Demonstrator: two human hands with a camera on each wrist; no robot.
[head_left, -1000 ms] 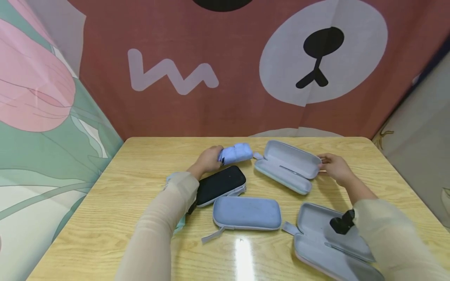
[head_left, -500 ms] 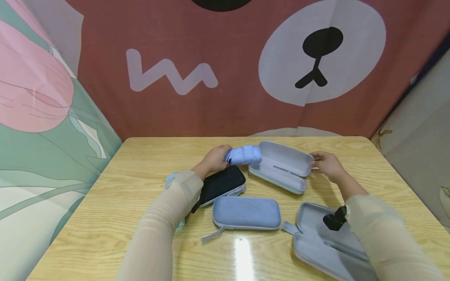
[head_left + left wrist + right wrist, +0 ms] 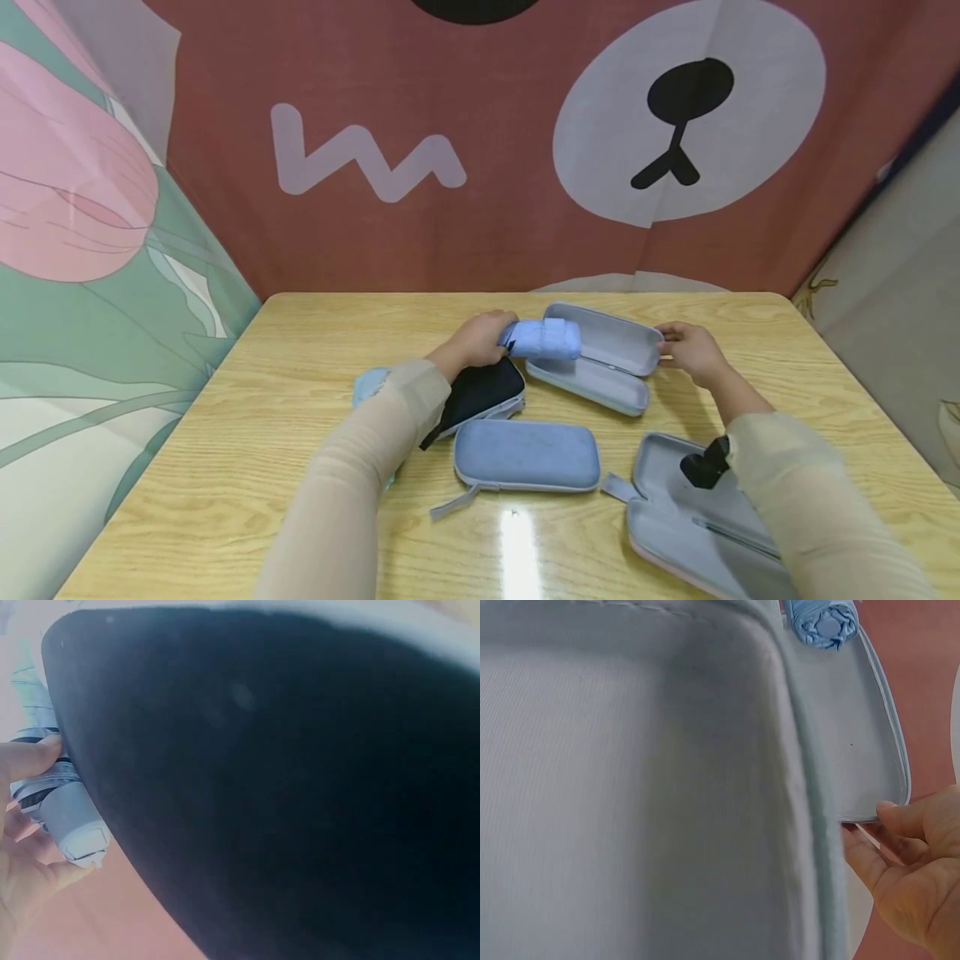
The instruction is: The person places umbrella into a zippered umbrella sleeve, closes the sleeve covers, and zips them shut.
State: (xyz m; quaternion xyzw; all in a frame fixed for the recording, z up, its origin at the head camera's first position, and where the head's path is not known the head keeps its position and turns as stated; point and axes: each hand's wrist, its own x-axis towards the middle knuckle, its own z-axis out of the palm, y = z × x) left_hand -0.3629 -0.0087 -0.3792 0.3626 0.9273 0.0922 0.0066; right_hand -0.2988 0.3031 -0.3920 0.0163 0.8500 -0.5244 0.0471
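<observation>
One pale blue folded umbrella (image 3: 542, 338), rolled tight into a short cylinder, is clasped in the left hand (image 3: 477, 340) over the open grey-lined case (image 3: 600, 360) on the bench (image 3: 247, 400). The right hand (image 3: 692, 351) pinches that case's far end.

Table's far edge (image 3: 360, 310) lies bare — cases (image 3: 525, 454) crowd the middle.

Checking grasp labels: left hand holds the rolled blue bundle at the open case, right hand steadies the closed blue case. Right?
Not quite. The right hand holds the rim of the open case, as the head view shows, not the closed blue case. The left hand does hold the rolled blue bundle.
</observation>
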